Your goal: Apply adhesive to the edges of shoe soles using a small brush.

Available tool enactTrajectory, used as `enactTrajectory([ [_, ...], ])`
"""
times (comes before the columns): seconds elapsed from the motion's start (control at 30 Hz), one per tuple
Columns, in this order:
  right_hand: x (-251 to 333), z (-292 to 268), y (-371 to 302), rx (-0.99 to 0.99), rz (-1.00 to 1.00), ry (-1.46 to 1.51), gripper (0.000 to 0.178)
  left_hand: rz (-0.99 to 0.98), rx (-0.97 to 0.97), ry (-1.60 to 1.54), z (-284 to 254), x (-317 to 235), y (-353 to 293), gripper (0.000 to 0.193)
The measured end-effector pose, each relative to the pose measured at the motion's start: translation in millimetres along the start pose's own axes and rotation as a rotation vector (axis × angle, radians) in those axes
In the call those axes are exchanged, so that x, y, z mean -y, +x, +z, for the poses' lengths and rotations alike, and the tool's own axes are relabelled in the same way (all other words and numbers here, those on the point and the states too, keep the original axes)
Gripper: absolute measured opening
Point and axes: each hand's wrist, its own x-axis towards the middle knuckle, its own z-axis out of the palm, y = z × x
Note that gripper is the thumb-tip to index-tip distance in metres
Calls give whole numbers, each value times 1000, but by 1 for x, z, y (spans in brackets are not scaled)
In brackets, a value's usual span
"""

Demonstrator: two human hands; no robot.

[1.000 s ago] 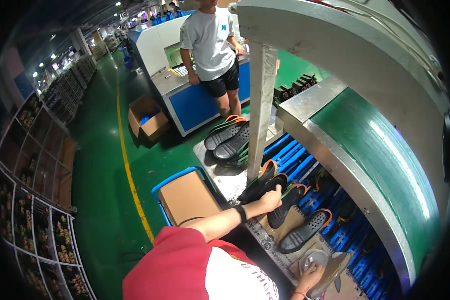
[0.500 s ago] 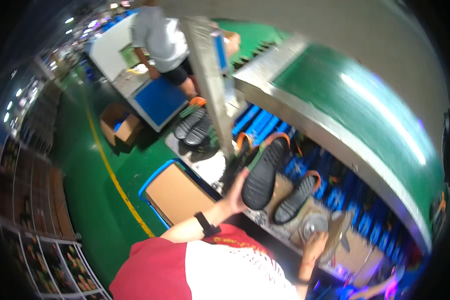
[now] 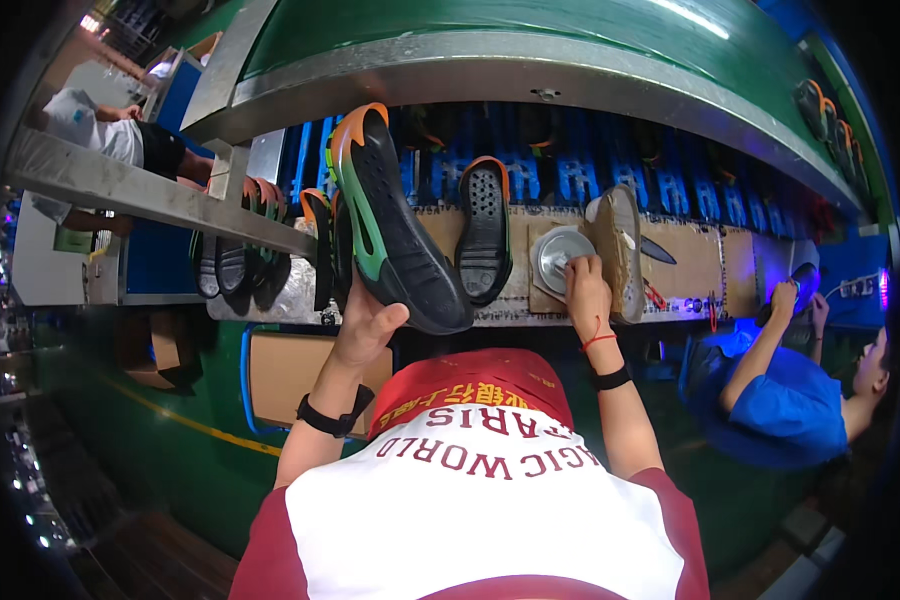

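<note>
At the bench, the left hand, loosely curved, grips a sole, while the right hand bends its fingers over a dish, its hold hidden from me.

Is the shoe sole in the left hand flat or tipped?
Tipped: the shoe sole slants in the left hand, its green side wall showing as well as its black, holed inside.
</note>
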Motion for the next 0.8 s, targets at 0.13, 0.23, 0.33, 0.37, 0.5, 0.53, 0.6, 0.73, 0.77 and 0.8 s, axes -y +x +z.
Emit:
enactTrajectory([
  [0.13,-1,3,-2,33,-4,4,12,90,-6,185,13,1,8,113],
  [0.23,5,-2,-1,60,37,-2,10,97,50,308,15,4,10,121],
  [0.33,9,-8,2,53,14,-2,10,113,54,393,18,6,10,118],
  [0.37,14,-15,3,34,19,5,11,130,75,462,17,7,12,116],
  [0.5,15,-25,7,82,10,6,10,176,47,640,21,8,19,113],
  [0.53,17,-31,6,81,14,5,10,205,93,694,27,2,20,106],
  [0.6,27,-53,10,-51,-43,116,8,233,132,751,36,-7,22,98],
  [0.73,68,-117,24,-200,-165,457,12,350,185,971,53,-23,23,70],
  [0.77,77,-131,26,-196,-162,458,12,343,167,977,57,-24,22,64],
  [0.8,84,-143,27,-136,-214,527,12,341,168,975,58,-23,21,64],
])
